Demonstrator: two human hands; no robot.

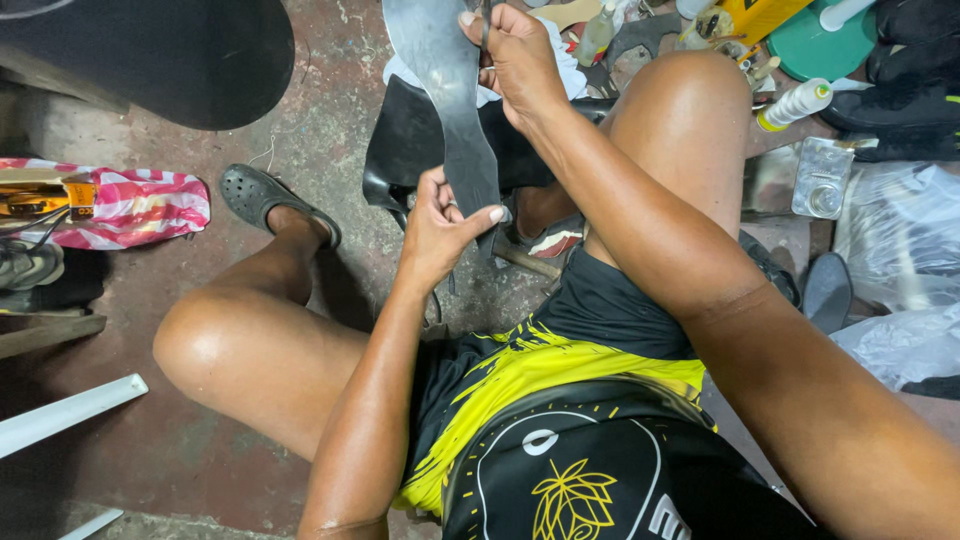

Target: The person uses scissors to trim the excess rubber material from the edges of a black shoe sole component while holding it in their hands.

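You hold one long, curved strip point(452, 100) of dark, matte, rubbery sheet above your lap. Your left hand point(440, 228) pinches its lower end, fingers pressed together; your right hand point(520, 62) grips its upper edge, fingers curled shut. The strip's top runs out of view. Two bottles point(795, 103) lie on the concrete floor point(330, 130) beside you.

Both hands point(440, 225) point(515, 60) grip dark rubber strip point(455, 95).
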